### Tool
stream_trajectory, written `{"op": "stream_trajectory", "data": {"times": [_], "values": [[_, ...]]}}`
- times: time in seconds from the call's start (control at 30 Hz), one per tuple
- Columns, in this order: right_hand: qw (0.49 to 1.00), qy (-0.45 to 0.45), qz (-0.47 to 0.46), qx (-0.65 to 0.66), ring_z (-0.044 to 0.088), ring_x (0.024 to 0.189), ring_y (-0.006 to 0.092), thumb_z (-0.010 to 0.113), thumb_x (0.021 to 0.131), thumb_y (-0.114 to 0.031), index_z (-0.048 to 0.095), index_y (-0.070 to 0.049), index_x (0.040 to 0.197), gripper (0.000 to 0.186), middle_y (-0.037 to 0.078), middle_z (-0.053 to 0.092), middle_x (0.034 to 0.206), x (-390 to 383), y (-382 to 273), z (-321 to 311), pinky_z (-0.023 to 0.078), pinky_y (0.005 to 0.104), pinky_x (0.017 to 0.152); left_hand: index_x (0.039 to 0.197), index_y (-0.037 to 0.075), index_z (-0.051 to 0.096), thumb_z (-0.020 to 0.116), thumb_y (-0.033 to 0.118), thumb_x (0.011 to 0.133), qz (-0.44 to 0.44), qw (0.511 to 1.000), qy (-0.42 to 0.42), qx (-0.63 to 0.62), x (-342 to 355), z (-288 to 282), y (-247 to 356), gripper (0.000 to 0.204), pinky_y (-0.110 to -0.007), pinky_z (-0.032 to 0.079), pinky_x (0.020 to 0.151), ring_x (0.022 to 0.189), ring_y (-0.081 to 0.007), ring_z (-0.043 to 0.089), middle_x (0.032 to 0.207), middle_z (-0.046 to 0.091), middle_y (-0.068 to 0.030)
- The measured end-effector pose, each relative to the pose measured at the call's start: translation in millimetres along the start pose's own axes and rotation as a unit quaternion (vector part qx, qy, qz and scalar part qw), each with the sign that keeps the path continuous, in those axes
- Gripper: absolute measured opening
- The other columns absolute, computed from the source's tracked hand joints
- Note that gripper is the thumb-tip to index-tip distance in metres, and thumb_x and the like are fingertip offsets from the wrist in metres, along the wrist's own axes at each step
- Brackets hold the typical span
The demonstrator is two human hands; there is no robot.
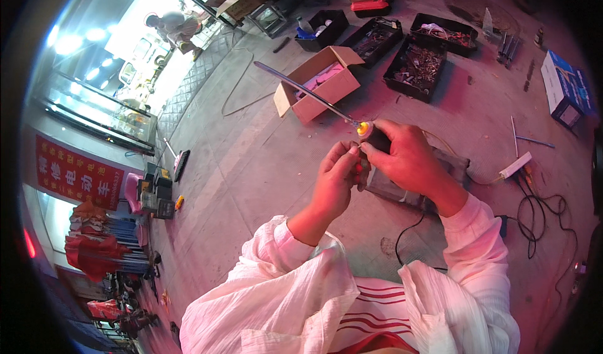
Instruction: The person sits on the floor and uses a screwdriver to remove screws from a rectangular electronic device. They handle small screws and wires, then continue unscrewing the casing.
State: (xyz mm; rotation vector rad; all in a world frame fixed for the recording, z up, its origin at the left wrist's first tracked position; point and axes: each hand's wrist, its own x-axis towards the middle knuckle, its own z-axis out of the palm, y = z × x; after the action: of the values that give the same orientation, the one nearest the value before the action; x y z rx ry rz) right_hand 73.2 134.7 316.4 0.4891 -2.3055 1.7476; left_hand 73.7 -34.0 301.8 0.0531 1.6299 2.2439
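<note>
My right hand [411, 159] is closed around the dark handle of a long screwdriver [308, 93]. Its metal shaft points up and to the left, with a yellow collar where it meets the handle. Close beside it, my left hand [334, 177] is closed in a pinch, fingertips near my right thumb. Something small with red on it shows between or behind the left fingers, too hidden to name. Below both hands a dark grey, flat, box-like thing [392, 187] lies on the floor, partly covered by my right hand and forearm.
Beyond my hands are an open cardboard box [323, 93] and black trays, one a tray of small parts [414, 68]. At right stand a blue-and-white box [561, 90] and a white power strip [516, 166] with tangled cables. A broom [180, 164] and a person [176, 29] are at left.
</note>
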Motion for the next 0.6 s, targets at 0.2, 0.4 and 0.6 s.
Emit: {"op": "stream_trajectory", "data": {"times": [0.2, 0.4, 0.6], "values": [[0.997, 0.025, -0.051, -0.056, 0.064, 0.064, 0.0242, 0.065, 0.078, -0.014, 0.06, -0.001, 0.091, 0.019, 0.015, 0.063, 0.071, 1.6, -0.6, -3.4, 0.047, 0.035, 0.058, 0.085, 0.011, 0.05, 0.045, 0.033, 0.095, 0.01, 1.0, -0.014, 0.025, 2.6, -2.5, -4.0, 0.025, -0.026, 0.039, 0.051, 0.061, -0.0133, 0.051, 0.072, 0.052, -0.0016], [0.997, 0.009, -0.01, -0.071, 0.061, 0.079, 0.0378, 0.064, 0.074, -0.02, 0.063, -0.006, 0.096, 0.026, 0.019, 0.063, 0.082, -3.1, 0.3, -10.0, 0.048, 0.0437, 0.069, 0.081, 0.007, 0.05, 0.04, 0.03, 0.097, -0.049, 0.995, -0.01, -0.087, 1.4, 8.7, -3.3, 0.03, -0.027, 0.037, 0.049, 0.059, -0.0145, 0.049, 0.071, 0.052, -0.0051], [0.996, 0.03, -0.018, -0.077, 0.062, 0.078, 0.0377, 0.064, 0.074, -0.019, 0.063, -0.006, 0.095, 0.025, 0.019, 0.063, 0.081, -7.4, -2.7, -0.4, 0.049, 0.0447, 0.067, 0.094, 0.005, 0.055, 0.046, 0.022, 0.093, -0.113, 0.976, -0.026, -0.183, -2.6, -0.3, 0.7, 0.02, -0.027, 0.041, 0.058, 0.068, -0.0152, 0.054, 0.081, 0.059, -0.0049]]}}
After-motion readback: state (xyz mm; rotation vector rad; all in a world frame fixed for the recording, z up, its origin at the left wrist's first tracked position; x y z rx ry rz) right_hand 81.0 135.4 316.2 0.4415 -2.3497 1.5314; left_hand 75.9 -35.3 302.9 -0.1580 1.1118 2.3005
